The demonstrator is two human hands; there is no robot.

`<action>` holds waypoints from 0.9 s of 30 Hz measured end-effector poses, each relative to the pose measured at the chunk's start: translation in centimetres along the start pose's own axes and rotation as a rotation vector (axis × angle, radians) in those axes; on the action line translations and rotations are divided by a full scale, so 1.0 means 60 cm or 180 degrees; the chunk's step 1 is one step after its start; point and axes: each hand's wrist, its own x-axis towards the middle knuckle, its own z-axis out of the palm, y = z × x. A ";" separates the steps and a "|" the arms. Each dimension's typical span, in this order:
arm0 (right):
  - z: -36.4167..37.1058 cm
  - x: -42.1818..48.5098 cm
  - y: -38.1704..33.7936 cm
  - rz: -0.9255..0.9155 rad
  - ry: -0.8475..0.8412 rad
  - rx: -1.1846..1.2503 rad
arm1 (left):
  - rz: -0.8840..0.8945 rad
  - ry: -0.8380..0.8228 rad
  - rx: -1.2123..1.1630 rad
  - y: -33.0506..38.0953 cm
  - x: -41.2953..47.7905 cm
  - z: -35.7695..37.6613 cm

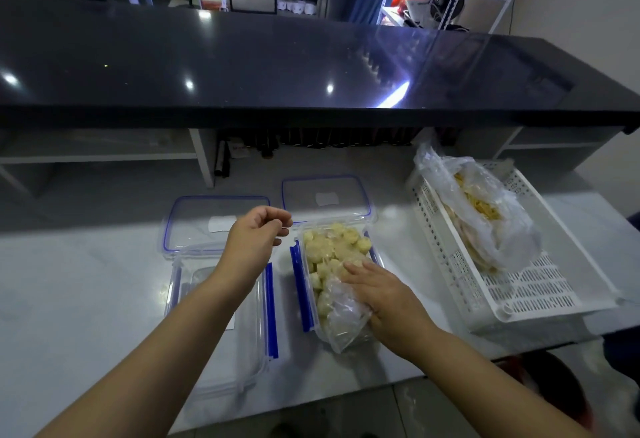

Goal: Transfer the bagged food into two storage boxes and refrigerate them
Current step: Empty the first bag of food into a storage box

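Two clear storage boxes with blue clips stand on the white counter. The left box holds no food, and its lid lies behind it. The right box holds a clear bag of pale yellow food pieces, and its lid lies behind it. My right hand presses flat on the bag's loose end at the box's near side. My left hand hovers above the gap between the boxes, fingers loosely curled, holding nothing. A second bag of yellow food lies in a white basket.
The white perforated basket sits at the right end of the counter. A black glossy raised shelf overhangs the back of the counter, with dark bottles under it. The counter's front edge runs close below the boxes.
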 end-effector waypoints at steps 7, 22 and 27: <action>-0.019 -0.007 0.012 0.0576 0.0139 0.1109 | 0.0045 -0.0091 -0.0005 0.015 -0.001 0.049; -0.245 -0.070 0.232 0.1201 0.2157 0.2806 | 0.0542 -0.0053 -0.0181 0.133 -0.004 0.309; -0.315 -0.110 0.362 0.1681 0.2783 0.2424 | 0.0767 -0.0241 0.0000 0.158 0.000 0.421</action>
